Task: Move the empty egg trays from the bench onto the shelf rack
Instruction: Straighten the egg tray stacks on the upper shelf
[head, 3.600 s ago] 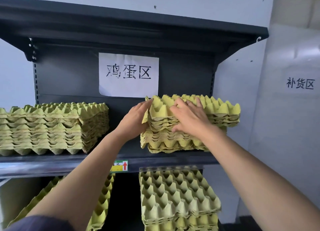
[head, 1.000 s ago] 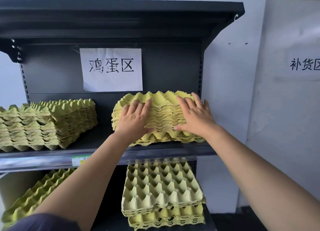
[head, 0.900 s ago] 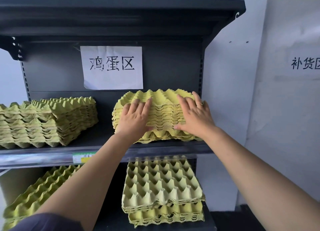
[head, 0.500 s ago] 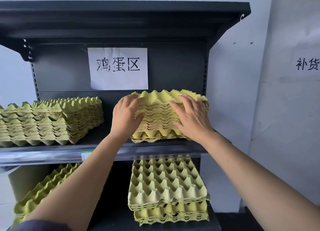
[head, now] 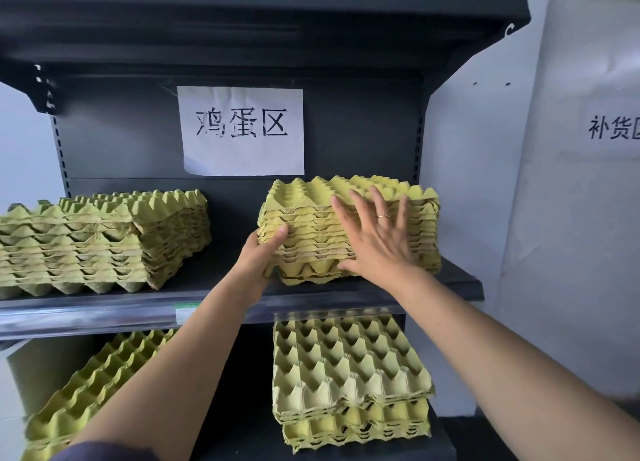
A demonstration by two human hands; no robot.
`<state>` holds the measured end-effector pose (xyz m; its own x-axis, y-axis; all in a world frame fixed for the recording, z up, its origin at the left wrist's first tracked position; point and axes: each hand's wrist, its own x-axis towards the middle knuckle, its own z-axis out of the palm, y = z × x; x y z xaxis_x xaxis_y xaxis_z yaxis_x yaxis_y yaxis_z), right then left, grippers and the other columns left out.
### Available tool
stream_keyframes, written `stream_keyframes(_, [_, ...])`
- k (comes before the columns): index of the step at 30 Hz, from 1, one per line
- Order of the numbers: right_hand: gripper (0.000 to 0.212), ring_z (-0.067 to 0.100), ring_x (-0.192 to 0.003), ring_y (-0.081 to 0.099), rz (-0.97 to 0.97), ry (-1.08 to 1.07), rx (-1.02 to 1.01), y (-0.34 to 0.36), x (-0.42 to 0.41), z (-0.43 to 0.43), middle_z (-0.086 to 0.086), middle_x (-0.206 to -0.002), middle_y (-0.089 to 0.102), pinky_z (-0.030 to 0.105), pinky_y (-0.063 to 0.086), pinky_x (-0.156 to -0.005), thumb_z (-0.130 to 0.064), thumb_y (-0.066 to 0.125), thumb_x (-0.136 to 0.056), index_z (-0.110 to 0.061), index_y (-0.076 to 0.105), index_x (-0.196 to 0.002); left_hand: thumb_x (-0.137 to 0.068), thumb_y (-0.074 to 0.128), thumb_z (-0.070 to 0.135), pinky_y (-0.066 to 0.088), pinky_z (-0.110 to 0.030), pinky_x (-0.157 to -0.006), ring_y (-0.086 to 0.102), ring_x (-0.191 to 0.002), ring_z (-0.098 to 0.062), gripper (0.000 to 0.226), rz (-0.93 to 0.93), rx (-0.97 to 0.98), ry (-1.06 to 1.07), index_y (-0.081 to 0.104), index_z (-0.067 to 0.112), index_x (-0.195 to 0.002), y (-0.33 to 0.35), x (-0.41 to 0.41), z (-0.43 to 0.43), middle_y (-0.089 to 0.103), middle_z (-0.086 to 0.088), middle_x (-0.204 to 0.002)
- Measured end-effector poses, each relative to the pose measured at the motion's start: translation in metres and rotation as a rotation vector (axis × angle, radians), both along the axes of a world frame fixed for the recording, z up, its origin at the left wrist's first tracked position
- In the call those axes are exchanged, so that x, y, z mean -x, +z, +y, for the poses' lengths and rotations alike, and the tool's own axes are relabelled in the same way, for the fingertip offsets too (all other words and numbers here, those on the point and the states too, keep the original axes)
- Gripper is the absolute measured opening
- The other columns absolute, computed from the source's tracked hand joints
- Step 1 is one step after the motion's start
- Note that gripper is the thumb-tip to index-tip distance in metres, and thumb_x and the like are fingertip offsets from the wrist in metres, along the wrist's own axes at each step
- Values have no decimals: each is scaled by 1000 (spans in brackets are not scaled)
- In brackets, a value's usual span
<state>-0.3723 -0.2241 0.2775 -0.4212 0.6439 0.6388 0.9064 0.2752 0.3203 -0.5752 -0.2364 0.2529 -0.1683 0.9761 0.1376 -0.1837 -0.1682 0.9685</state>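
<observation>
Tray stack [head: 311,223] gripped at corner by left hand [head: 258,259], pressed by flat, spread right hand [head: 381,244]; squaring on shelf [head: 460,280] judged.

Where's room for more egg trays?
Between the left stack of green pulp egg trays and the right stack, the dark metal middle shelf shows bare. Left hand grips, right hand presses that right stack; both ends are crowded.

On the middle shelf [head: 457,278] a bare lane runs between the left stack of trays [head: 104,242] and the right stack of trays [head: 311,225], back to the rear panel [head: 121,142]; the left grip [head: 264,255] fills its right side. Above both stacks, open room reaches the top shelf [head: 242,27]. Only a narrow strip lies bare at the middle shelf's right edge.
</observation>
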Motion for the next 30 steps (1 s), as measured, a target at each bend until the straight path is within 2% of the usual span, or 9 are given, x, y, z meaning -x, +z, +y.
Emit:
stream_keyframes(3, [126,38,-144,-9,52,-11,-14,0,9,3,10,-157,1,70,-11,-104,-59,67,-74,-25,-37,-136,-63,76,51,53,-49,-84,66,-98,-28,74,-53,6,-38,51,17,-124,8,3,6,67,-7,-111])
stream_keyframes(6, [122,37,-143,0,79,6,-29,5,11,3,9,-154,14,69,-3,-109,-55,69,-75,-22,-26,-143,-70,73,49,54,-46,-82,65,-98,-28,66,-85,-8,-1,51,15,-123,14,3,13,67,-8,-111])
stream_keyframes(8, [118,37,-143,2,80,19,-25,10,9,4,8,-154,15,66,-2,-110,-53,69,-76,-21,-21,-146,-73,72,48,52,-47,-88,65,-99,-28,65,-90,-23,21,50,13,-124,17,2,17,66,-9,-112])
stream_keyframes(10, [116,36,-143,3,80,25,-29,15,7,5,8,-154,16,65,-2,-111,-54,68,-76,-21,-17,-148,-75,72,46,52,-46,-87,65,-97,-28,64,-110,-44,16,50,11,-124,20,1,20,66,-9,-112])
stream_keyframes(15, [115,37,-144,7,85,28,-54,22,1,9,9,-154,21,61,4,-114,-57,70,-73,-19,-6,-151,-75,73,42,53,-34,-63,67,-92,-24,62,-160,-33,3,49,10,-123,30,-4,23,66,-8,-111])
stream_keyframes(17, [116,37,-144,9,93,20,-74,18,-1,10,9,-153,24,60,5,-114,-58,71,-71,-18,-4,-151,-75,74,41,53,-31,-59,67,-92,-24,64,-167,-27,-11,48,9,-124,30,-5,24,65,-9,-112])
stream_keyframes(23, [118,41,-143,13,59,18,-127,-5,3,9,11,-151,30,61,8,-114,-59,73,-67,-17,3,-151,-58,81,51,56,-42,-73,66,-97,-29,88,-126,18,-63,44,13,-129,10,5,20,63,-11,-117])
stream_keyframes(27, [117,41,-142,16,92,1,-142,-10,5,7,13,-148,34,63,15,-111,-54,78,-65,-16,8,-151,-68,74,51,55,-49,-69,64,-100,-30,74,-128,85,-119,42,21,-128,9,9,17,62,-8,-118])
stream_keyframes(30, [115,42,-142,16,124,0,-119,-10,6,3,14,-146,36,66,16,-110,-46,80,-67,-15,7,-151,-58,77,59,55,-47,-64,63,-102,-29,86,-112,106,-176,44,24,-130,11,7,13,62,-7,-122])
